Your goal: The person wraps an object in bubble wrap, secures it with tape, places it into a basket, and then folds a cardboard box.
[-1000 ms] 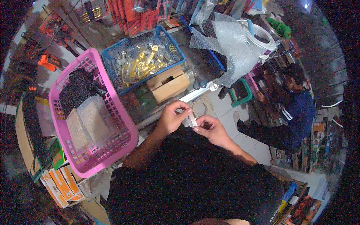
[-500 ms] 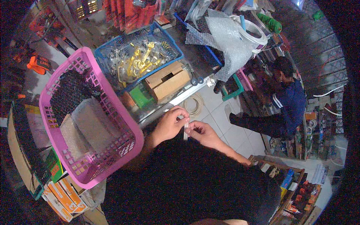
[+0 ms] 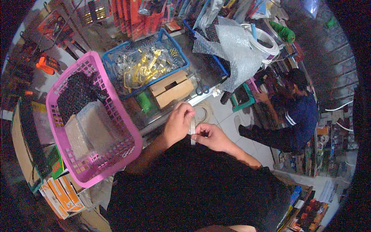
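In front of my dark-clothed body, both hands hold a narrow whitish strip (image 3: 193,127) that runs upright between them. My left hand (image 3: 178,120) is closed on its upper part, with the fingers curled. Lower down, the thumb and fingers of my right hand (image 3: 210,137) pinch the strip. It may be the edge of a tape roll, but its kind is too small to tell. Just beyond my left hand lies an opened cardboard box (image 3: 172,91) on the counter.
At left stands a pink basket (image 3: 133,143) with black material and bubble-wrapped packs. A blue basket (image 3: 174,71) holds gold and silver metal parts. Scissors (image 3: 202,91), bubble wrap (image 3: 241,50) and a white cable coil (image 3: 266,46) lie beyond. Another person (image 3: 301,112) crouches at right.
My left hand has shifted up slightly from the right hand, and more of the strip shows between them. The view has tilted a little. The other person's arm now reaches toward the shelf.
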The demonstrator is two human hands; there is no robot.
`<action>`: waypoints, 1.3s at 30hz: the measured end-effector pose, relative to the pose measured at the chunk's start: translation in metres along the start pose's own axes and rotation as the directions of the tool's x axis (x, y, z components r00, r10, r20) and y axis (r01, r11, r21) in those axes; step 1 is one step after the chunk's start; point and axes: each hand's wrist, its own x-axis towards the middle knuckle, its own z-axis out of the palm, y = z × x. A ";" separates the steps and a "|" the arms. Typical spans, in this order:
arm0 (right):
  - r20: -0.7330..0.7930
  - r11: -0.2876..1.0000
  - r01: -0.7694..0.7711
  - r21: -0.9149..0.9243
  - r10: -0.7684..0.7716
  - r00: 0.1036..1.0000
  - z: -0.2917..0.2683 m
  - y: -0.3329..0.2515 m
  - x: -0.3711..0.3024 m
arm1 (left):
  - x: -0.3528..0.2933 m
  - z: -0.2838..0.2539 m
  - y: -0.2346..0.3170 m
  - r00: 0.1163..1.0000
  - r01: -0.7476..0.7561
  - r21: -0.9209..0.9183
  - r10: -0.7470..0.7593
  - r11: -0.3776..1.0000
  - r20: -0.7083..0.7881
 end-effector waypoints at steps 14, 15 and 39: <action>-0.118 0.993 0.054 -0.102 -0.066 0.991 -0.051 0.006 -0.028 | 0.042 0.038 0.018 0.997 0.018 -0.021 -0.016 1.000 0.077; -0.133 0.996 0.022 -0.083 -0.033 0.991 -0.052 0.005 -0.033 | 0.045 0.042 0.018 0.993 -0.002 -0.017 0.004 1.000 0.119; -0.400 0.924 0.348 0.157 -0.263 0.878 -0.050 0.028 -0.046 | 0.112 0.051 0.048 0.678 -0.204 -0.020 0.156 0.979 0.718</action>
